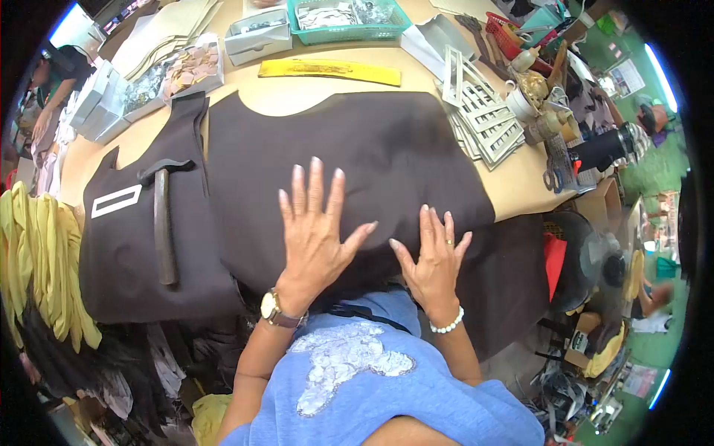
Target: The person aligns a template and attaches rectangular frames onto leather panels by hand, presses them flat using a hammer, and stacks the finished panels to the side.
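A large dark brown cut fabric piece (335, 134) lies across the table and hangs over its near edge at the right. My left hand (314, 238) rests flat on its middle, fingers spread. To the right, my right hand (431, 264) lies on the same piece near the table edge, its fingers stretched and the thumb apart. Neither hand holds anything. Left of them, a hammer (163, 223) with a dark handle lies on another dark fabric stack (119, 260). Beside the hammer is a white rectangular frame template (116, 201).
A yellow strip (327, 71) lies beyond the fabric. White slotted templates (483, 119) are piled at the right. Boxes of small parts (193, 67) and a teal basket (349, 31) stand at the back. Yellow cloth (37, 253) hangs at the left. Another person's arm (48, 111) shows far left.
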`<state>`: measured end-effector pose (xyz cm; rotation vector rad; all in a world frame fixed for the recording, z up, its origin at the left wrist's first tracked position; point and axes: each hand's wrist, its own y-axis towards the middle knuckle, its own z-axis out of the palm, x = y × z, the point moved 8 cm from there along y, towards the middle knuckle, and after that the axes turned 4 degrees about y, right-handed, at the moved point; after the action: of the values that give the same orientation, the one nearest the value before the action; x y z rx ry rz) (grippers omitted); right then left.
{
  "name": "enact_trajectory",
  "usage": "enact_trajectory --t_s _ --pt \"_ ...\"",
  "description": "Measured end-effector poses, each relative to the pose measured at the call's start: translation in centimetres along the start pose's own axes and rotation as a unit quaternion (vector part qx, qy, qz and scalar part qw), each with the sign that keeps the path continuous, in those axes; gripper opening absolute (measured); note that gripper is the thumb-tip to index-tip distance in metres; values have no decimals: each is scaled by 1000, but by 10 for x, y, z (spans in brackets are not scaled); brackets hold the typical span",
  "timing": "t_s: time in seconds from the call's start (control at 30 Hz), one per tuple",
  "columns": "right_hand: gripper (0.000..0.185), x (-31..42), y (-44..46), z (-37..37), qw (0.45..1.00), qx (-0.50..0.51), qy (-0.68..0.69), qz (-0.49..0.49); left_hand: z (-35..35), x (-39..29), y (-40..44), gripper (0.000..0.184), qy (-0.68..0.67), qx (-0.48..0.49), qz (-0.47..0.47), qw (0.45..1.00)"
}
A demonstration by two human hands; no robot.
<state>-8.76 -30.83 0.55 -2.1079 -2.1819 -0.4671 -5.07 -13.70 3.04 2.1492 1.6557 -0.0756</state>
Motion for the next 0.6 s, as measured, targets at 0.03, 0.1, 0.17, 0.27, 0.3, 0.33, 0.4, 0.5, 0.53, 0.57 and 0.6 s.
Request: enact_trajectory --t_s 0.03,0.1,0.17,0.27,0.3,0.33,0.4,0.5,0.53,0.57,0.6 --pt "64 -1 2 -9 1000 -13 18 2 16 0 -4 78 2 23 7 1000" --pt "56 -7 14 -27 998 -37 54 8 43 -1 -15 73 5 71 22 997" --pt "47 -7 33 -36 993 -109 40 -37 44 -6 -23 72 13 81 32 996" --pt "42 -1 79 -28 986 -120 71 -90 42 -14 -39 71 13 94 55 994" --pt "41 1 98 -20 982 -134 75 -114 42 -16 -45 70 18 94 54 994" --pt "40 4 115 -12 977 -141 80 -136 42 -18 -47 70 16 87 53 995" --pt "41 4 155 6 979 -130 63 -141 42 -19 -52 69 14 82 51 995" --pt "40 -2 203 16 982 -155 4 -106 45 -17 -53 68 17 73 48 996" --pt "38 -6 215 23 993 -88 -24 -74 46 -17 -53 68 16 72 47 996" --pt "36 -6 221 28 996 -32 -37 -70 46 -17 -53 68 15 72 46 996" --pt "35 0 225 24 996 24 -51 -66 47 -17 -53 68 18 72 45 996"
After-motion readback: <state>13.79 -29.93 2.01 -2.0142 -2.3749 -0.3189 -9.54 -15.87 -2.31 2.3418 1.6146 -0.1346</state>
